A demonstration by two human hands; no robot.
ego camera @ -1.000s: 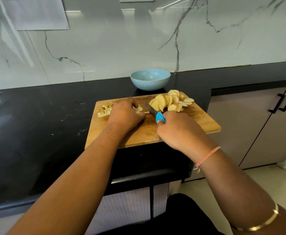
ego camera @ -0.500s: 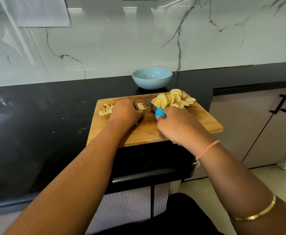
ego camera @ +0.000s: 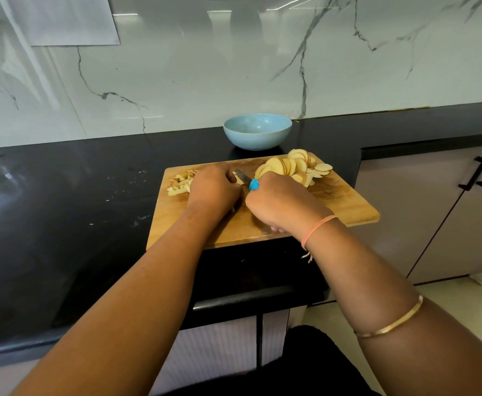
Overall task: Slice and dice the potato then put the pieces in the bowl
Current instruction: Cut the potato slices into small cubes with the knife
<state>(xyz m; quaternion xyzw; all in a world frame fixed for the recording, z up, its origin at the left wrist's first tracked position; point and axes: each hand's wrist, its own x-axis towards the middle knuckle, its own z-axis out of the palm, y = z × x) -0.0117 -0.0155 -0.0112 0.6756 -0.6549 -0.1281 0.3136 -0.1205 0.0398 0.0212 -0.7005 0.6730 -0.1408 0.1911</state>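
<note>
Likely light, stiff and wet-slick, the thin pale round potato slices fanned at the far right of the wooden cutting board want pinning flat from above. The right hand grips a blue-handled knife; the left hand curls beside the blade, its hold hidden, next to cut potato strips. Behind the board, the light-blue round bowl shows nothing inside.

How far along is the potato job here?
Done: round slices lie piled far right on the board; a few strips lie far left. In hand: the right hand grips the knife, blade beside the left hand, which hides what it steadies. Left: most slices are uncut and the bowl looks empty.
</note>
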